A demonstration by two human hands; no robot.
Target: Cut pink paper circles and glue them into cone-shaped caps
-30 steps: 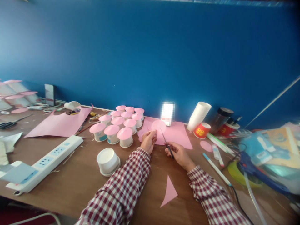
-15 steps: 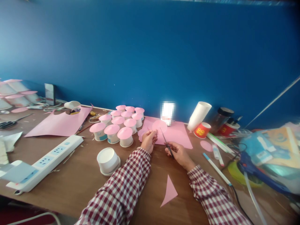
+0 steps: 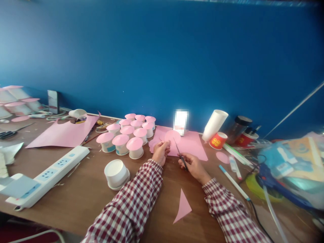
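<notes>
My left hand [image 3: 161, 152] is closed, with thumb and fingers pinching the lower edge of a round pink paper disc [image 3: 173, 135]. In my right hand [image 3: 193, 164] is a pair of dark scissors [image 3: 181, 157]; the blades point up and left, their tips close to the disc's right edge. Behind both hands lies a larger pink paper sheet [image 3: 193, 145] on the table. A pink triangular scrap [image 3: 183, 206] rests between my forearms. Left of my left hand, several white paper cups [image 3: 136, 154] stand in rows, each topped with a pink disc.
An upturned white cup [image 3: 116, 172] sits left of my left forearm, near a power strip [image 3: 54, 172]. Stacked white cups [image 3: 215, 124] lean beside a red cup [image 3: 218, 140]. A blue glue gun [image 3: 274, 185] lies right. Scissors [image 3: 10, 134] and cut pink paper [image 3: 62, 135] are left.
</notes>
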